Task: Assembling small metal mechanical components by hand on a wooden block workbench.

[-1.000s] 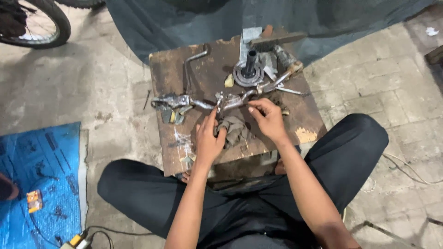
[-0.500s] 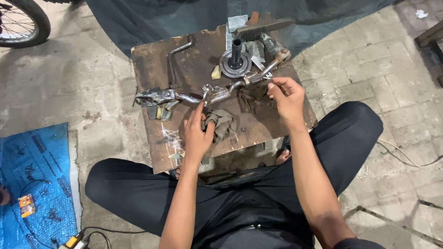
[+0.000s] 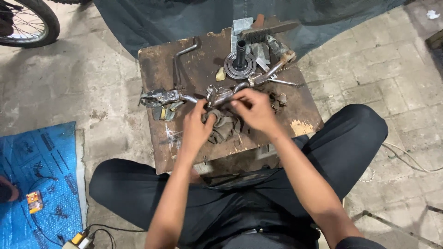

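A person sits cross-legged in black trousers on a paved stone floor (image 3: 369, 69), behind a low, rusty brown wooden table (image 3: 157, 64) with a worn, stained top. Across the middle of the table lies a long, bent grey metal handlebar assembly (image 3: 221, 94), running from a clamp-like end at the left up towards the right.

The left hand (image 3: 196, 127) is closed, its fingers curled around a crumpled grey-brown rag (image 3: 224, 129) that lies on the table just below the bar's middle joint; the thumb and fingertips press against the bar there. The right hand (image 3: 254, 108) is also closed, gripping the bar's middle from above, with its fingertips meeting those of the left hand. Whether a small part is pinched between them cannot be told.

Behind the hands stands a round dark metal disc with an upright black tube (image 3: 240, 62) at its centre. Beside it, at the far edge of the table, lies a wire brush with a brown wooden handle (image 3: 270, 30). A thin S-bent steel crank rod (image 3: 182, 57) rests on the left half of the table.

On the floor, a blue plastic sheet (image 3: 32, 175) is spread at the left, a bicycle wheel with spokes (image 3: 27, 20) shows in the upper left corner, and a dark tarpaulin (image 3: 184, 18) hangs behind the table.
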